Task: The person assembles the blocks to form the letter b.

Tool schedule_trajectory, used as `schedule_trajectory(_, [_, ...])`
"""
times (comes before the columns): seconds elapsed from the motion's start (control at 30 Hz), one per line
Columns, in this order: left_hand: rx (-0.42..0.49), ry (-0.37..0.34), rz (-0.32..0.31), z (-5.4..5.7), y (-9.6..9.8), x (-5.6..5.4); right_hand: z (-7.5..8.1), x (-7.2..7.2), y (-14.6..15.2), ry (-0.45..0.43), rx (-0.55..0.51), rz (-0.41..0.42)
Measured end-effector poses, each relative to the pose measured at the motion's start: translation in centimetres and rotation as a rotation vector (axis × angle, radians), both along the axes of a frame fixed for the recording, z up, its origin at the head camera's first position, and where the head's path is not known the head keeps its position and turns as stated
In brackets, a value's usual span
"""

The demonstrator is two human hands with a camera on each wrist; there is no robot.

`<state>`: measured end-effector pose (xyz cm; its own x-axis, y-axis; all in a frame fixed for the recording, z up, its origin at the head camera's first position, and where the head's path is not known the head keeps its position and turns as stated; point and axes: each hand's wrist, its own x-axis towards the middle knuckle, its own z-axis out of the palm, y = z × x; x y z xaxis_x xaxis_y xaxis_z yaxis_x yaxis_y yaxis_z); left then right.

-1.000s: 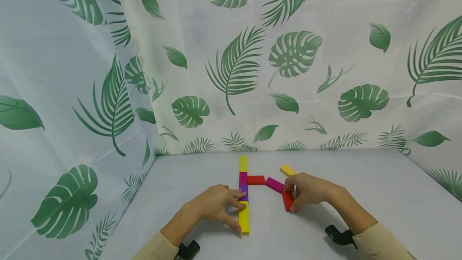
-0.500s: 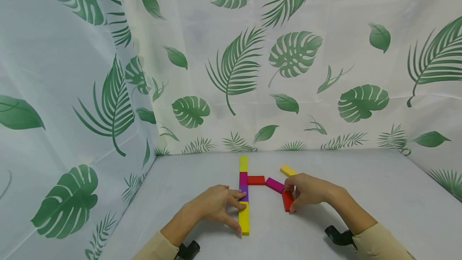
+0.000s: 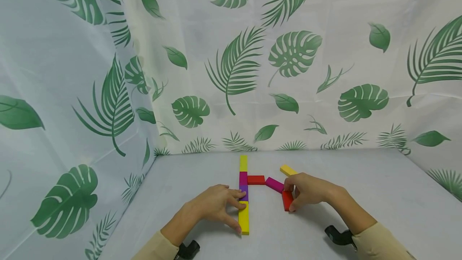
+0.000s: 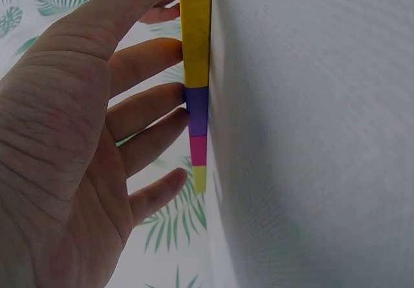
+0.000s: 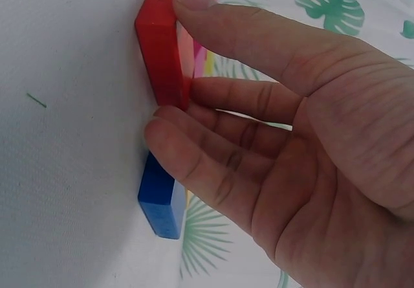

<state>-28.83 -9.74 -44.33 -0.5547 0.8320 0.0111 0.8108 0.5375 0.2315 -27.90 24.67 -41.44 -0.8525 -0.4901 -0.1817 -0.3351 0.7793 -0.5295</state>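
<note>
My left hand (image 3: 213, 204) rests its fingertips along the left side of a column of flat blocks. Its fingers, nearly straight in the left wrist view, touch the long yellow block (image 3: 244, 222) and the purple block (image 3: 244, 189); the thumb is by the yellow block's near end. Above these lie a magenta block (image 3: 243, 178) and a yellow-green block (image 3: 243, 163). My right hand (image 3: 308, 189) pinches a red block (image 3: 287, 202) flat on the table, thumb at the near end and fingers at the far end. That end meets a slanted magenta block (image 3: 274, 185).
Another red block (image 3: 256, 180) joins the column to the slanted magenta block. A yellow block (image 3: 288, 170) lies beyond my right hand, partly covered. The right wrist view shows a blue block (image 5: 162, 200) beside the fingers. A leaf-print cloth (image 3: 245, 127) hangs behind the white table.
The red block pinched by my right hand and that hand have shifted very slightly at most. My left hand and the other blocks keep their places.
</note>
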Motion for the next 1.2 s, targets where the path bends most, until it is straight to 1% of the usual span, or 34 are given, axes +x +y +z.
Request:
schedule_trajectory(0.17, [0.000, 0.002, 0.003, 0.0, 0.0, 0.0, 0.1, 0.0, 0.1, 0.009, -0.001, 0.003])
schedule_trajectory(0.43, [0.004, -0.001, 0.001, 0.1, 0.0, 0.0, 0.6, -0.2, 0.9, 0.065, -0.018, 0.024])
schedule_trajectory(0.6, [0.007, -0.004, -0.002, 0.0, 0.0, 0.0, 0.8, -0.4, 1.3, 0.086, -0.028, -0.003])
schedule_trajectory(0.83, [0.007, 0.002, -0.003, -0.1, 0.0, 0.0, 1.2, -0.8, 2.0, 0.158, -0.016, -0.036])
schedule_trajectory(1.0, [0.007, -0.007, 0.008, -0.1, 0.0, 0.0, 1.1, -0.9, 2.5, 0.155, -0.012, -0.076])
schedule_trajectory(1.2, [0.008, -0.010, 0.016, -0.1, 0.0, 0.0, 0.9, -1.2, 3.1, 0.157, -0.014, -0.077])
